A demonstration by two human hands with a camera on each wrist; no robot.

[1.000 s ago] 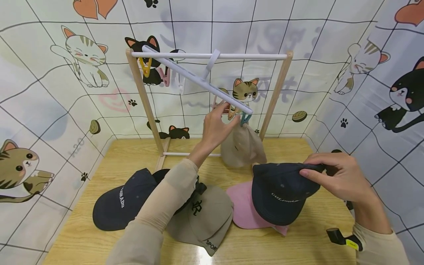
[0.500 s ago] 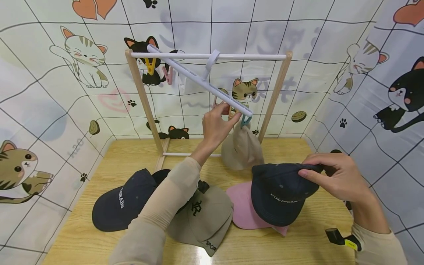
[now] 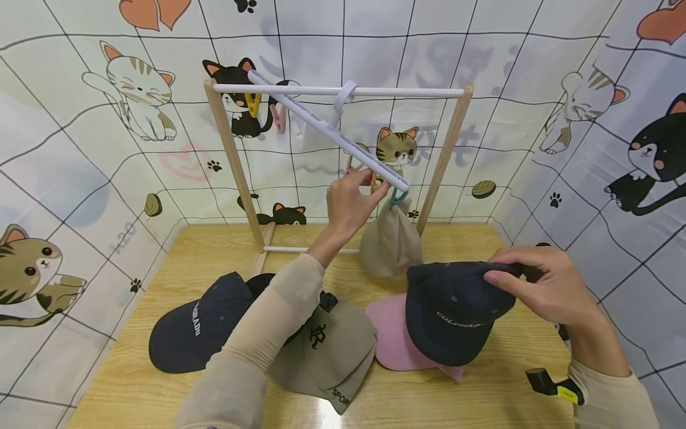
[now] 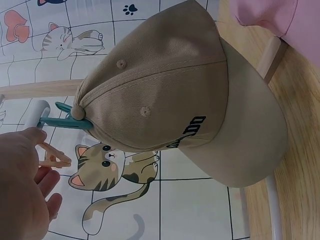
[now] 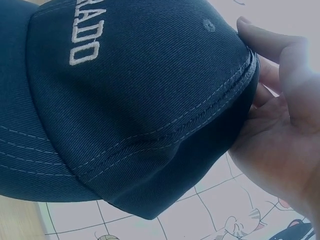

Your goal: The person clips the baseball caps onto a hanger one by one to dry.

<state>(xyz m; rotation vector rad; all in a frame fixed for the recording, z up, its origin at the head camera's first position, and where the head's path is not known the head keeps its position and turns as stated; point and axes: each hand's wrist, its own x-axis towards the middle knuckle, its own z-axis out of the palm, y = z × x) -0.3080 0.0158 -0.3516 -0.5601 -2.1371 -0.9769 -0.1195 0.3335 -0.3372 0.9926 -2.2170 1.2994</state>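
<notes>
My left hand (image 3: pixel 351 199) is raised at the near, lower end of a lilac clip hanger (image 3: pixel 321 125). Thumb and fingers pinch around a peach clip (image 4: pixel 54 156) there. Beside it, a teal clip (image 4: pixel 65 121) grips the crown of a beige baseball cap (image 4: pixel 160 75), which hangs with its brim down. My right hand (image 3: pixel 546 286) grips a navy baseball cap (image 3: pixel 455 310) by its back edge, thumb outside; lettering shows on its front in the right wrist view (image 5: pixel 87 40). The held cap hangs over a pink cap (image 3: pixel 393 333).
The hanger hooks over the white top bar (image 3: pixel 412 92) of a wooden rack (image 3: pixel 447 155). Yellow (image 3: pixel 252 104) and pink (image 3: pixel 278 118) clips hang at its far end. Another navy cap (image 3: pixel 200 328) and a grey-green cap (image 3: pixel 332 345) lie on the wooden table (image 3: pixel 429 399).
The hanger has turned slightly, its far end shifting right with its clips. The hanging beige cap has swung a little and narrowed in view. Both hands stay nearly still.
</notes>
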